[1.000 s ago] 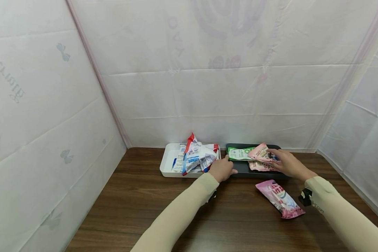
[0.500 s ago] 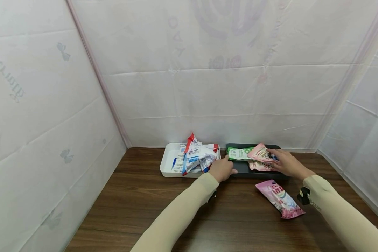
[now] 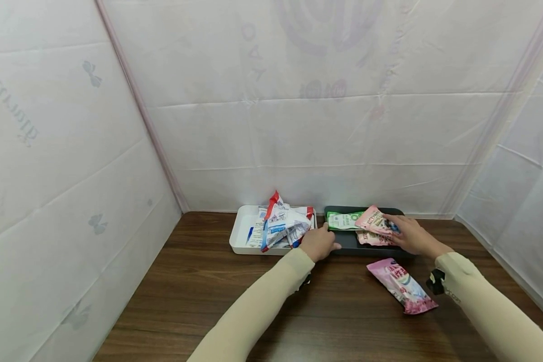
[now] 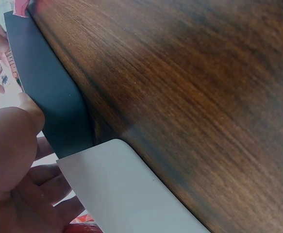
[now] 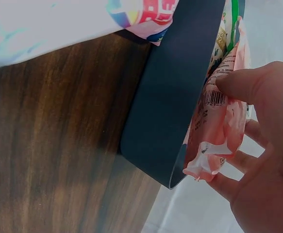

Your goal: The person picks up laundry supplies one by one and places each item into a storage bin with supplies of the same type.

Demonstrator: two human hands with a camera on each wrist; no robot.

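My right hand [image 3: 415, 237] pinches a small pink snack packet [image 3: 372, 220] between thumb and fingers, over the right part of a dark grey tray [image 3: 349, 239]. In the right wrist view the thumb lies across the packet's printed back [image 5: 214, 109], beside its barcode. Another pink packet [image 3: 373, 239] lies beneath it, and a green-and-white packet [image 3: 344, 220] sits at the tray's left. My left hand [image 3: 318, 244] rests where the dark tray meets a white tray [image 3: 241, 237], thumb on the dark front rim. Its other fingers reach behind the rims, partly hidden in the left wrist view.
Several white, blue and red packets [image 3: 282, 226] are heaped in the white tray. A larger pink bag [image 3: 402, 286] lies on the brown wooden table [image 3: 335, 311] in front of the dark tray. White sheeting [image 3: 271, 136] stands behind and at both sides.
My right hand and the pink packet in it have shifted very slightly. The left hand, the trays and the bag on the table stay in place.
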